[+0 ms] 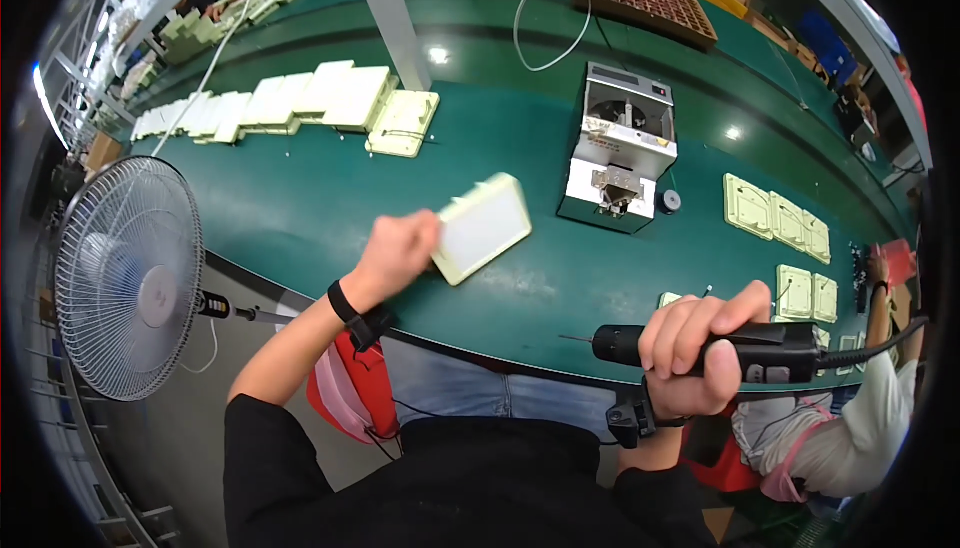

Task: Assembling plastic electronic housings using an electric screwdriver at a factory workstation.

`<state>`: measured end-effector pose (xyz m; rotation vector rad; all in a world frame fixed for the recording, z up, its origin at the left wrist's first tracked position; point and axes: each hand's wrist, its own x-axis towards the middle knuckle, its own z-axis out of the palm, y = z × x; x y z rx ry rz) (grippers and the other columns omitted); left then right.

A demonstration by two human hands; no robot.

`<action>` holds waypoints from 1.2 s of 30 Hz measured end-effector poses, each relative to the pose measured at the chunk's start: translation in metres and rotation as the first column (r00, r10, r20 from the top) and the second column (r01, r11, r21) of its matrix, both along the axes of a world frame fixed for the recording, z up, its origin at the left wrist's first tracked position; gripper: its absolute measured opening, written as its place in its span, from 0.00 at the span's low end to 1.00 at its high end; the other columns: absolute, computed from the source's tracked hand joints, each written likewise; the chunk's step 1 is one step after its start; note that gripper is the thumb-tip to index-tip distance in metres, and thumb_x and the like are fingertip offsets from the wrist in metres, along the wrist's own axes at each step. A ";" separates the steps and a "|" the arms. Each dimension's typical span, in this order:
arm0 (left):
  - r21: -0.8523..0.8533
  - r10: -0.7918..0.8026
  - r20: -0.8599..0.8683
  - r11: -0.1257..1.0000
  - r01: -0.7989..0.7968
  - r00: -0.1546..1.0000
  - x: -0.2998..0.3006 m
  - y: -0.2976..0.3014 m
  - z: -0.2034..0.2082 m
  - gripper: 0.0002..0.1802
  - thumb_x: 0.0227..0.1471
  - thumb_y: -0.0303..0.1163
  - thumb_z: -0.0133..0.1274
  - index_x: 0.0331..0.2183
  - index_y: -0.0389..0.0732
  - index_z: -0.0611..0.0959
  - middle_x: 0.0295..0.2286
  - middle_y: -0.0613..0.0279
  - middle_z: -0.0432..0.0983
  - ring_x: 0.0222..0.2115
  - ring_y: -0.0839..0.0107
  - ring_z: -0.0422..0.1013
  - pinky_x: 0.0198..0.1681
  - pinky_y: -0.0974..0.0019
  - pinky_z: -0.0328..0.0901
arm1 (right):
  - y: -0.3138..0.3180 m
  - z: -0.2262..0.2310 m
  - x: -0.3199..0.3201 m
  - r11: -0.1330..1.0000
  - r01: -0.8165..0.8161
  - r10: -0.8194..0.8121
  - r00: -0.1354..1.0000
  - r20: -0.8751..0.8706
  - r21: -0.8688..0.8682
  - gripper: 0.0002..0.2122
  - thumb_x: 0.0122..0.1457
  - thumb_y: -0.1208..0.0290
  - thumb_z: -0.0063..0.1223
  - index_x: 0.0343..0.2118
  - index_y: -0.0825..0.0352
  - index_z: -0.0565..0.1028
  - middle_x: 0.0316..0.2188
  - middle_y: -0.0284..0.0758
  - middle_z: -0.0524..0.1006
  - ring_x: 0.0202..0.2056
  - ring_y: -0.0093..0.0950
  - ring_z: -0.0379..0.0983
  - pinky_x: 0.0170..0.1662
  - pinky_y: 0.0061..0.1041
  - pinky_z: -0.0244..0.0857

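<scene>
1. Head view, left side: your left hand (398, 248) is clamped on the near corner of a cream rectangular panel (482, 227), lifted clear of the green bench (300, 198) and tilted, its flat face turned up toward you. A one-corner hold lets a plate like this swing, so I judge you would do better to slide the fingers further along the edge before you set it anywhere
2. Head view, right side: your right hand (700, 348) is wrapped shut around a black electric screwdriver (720, 346), its thin bit pointing left, level with the bench's near edge. The cable runs off to the right – keep it slack so that it cannot tug the bit off line
3. Head view, middle: the grey screw feeder box (622, 148) stands on the bench just beyond the panel. My reading is that the bit should meet it square, not slanted, if a screw is to seat cleanly
4. Head view, right of the feeder: more cream plates (748, 206) lie flat in a row, and a stack of like panels (330, 98) sits far left – lay yours flat and apart from them, so nothing rocks under the driver
5. Head view, edges: a standing fan (125, 273) is close by your left elbow, and another person's hand (878, 268) works at the far right; keep your swing short on both sides
</scene>
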<state>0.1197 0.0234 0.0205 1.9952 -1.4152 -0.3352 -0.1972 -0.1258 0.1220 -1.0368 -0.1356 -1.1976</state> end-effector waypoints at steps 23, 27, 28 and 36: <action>-0.041 0.528 0.146 0.848 -0.528 0.837 0.138 -0.044 0.028 0.21 0.69 0.46 0.46 0.46 0.35 0.73 0.19 0.51 0.77 0.16 0.64 0.74 0.22 0.63 0.69 | -0.004 -0.019 -0.070 0.989 0.117 -0.108 0.989 -0.096 0.090 0.11 0.61 0.71 0.53 0.38 0.65 0.61 0.14 0.32 0.65 0.12 0.23 0.60 0.15 0.24 0.61; -0.094 0.114 0.184 0.991 -0.098 0.976 -0.023 -0.087 0.067 0.11 0.62 0.35 0.54 0.40 0.37 0.80 0.21 0.50 0.78 0.21 0.54 0.76 0.26 0.57 0.69 | -0.011 0.006 -0.111 0.963 0.250 -0.260 0.958 -0.120 -0.096 0.13 0.60 0.71 0.56 0.38 0.65 0.61 0.15 0.33 0.67 0.12 0.24 0.62 0.17 0.25 0.64; -0.141 -0.089 0.091 0.985 0.101 0.992 -0.080 -0.092 0.069 0.10 0.60 0.34 0.55 0.39 0.38 0.82 0.23 0.51 0.79 0.24 0.52 0.77 0.29 0.55 0.71 | -0.011 0.016 -0.118 0.955 0.243 -0.261 0.961 -0.094 -0.169 0.15 0.60 0.70 0.58 0.38 0.65 0.61 0.17 0.34 0.69 0.13 0.26 0.64 0.18 0.27 0.65; 0.081 -0.652 0.622 0.604 0.793 0.433 -0.259 -0.117 -0.007 0.41 0.56 0.50 0.58 0.63 0.35 0.68 0.58 0.45 0.69 0.60 0.52 0.66 0.60 0.49 0.64 | -0.010 0.069 -0.120 0.777 0.448 -0.536 0.839 -0.091 -0.442 0.13 0.62 0.68 0.56 0.39 0.65 0.62 0.17 0.34 0.68 0.14 0.26 0.63 0.18 0.28 0.64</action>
